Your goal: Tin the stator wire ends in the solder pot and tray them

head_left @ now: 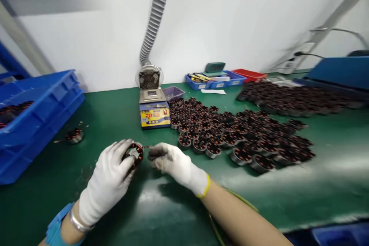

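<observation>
My left hand [111,177], in a white glove, is wrapped round a motor stator [139,153], a dark ring with copper windings, held above the green bench. A thin reddish wire lead [146,147] sticks out from the stator's upper right side. At its end, my right hand [173,163], gloved in white with darkened fingertips, has its fingers pinched together on the lead. Motion blurs those fingertips a little. Another stator [74,136] lies by itself on the bench at the left, with a lead pointing outward.
A yellow-and-blue solder pot [155,117] with a digital display stands ahead under a grey exhaust hose [157,11]. Many stators [213,148] cover the bench at right. Stacked blue crates [43,119] stand left. Behind are small blue trays [198,83] and a red tray [249,75].
</observation>
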A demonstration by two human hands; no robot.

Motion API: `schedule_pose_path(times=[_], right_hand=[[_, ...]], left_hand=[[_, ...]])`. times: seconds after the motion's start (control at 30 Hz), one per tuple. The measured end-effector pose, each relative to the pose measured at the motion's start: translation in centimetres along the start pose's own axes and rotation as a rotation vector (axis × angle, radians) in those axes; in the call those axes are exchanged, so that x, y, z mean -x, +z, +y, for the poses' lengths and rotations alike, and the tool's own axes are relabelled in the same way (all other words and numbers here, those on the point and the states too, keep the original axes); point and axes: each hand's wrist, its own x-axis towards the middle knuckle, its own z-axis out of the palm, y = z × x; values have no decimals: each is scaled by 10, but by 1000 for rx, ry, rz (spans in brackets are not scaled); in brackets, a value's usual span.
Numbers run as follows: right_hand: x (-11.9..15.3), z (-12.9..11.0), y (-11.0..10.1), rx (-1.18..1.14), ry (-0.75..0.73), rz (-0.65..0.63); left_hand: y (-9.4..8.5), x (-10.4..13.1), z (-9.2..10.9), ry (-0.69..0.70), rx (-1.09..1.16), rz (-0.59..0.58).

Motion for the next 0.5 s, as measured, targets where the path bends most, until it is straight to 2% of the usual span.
schedule_pose_path(times=[0.07,0.13,0.23,0.3,0.33,0.4,0.43,0.5], right_hand=[[-4,0,-6,-123,109,-61],[-6,0,-8,-167,205,-97],[-4,-2,-6,-59,272,-134],[-1,-2,-5,122,229,-129],[1,-2,-6,283,154,-105],[4,-2,-8,727,-119,-40],[5,-2,-8,964,-289,-24],[9,-2,-8,1311,-599,-41]], left_hand=[[4,-3,11,121,-63,2],[8,-4,14,178,-92,-24],[12,-1,13,182,-126,-76],[11,3,11,142,-99,-100],[10,5,11,98,-47,-112],[5,7,8,-55,164,-188],[2,8,6,-160,335,-272],[-7,8,-1,-384,768,-515]])
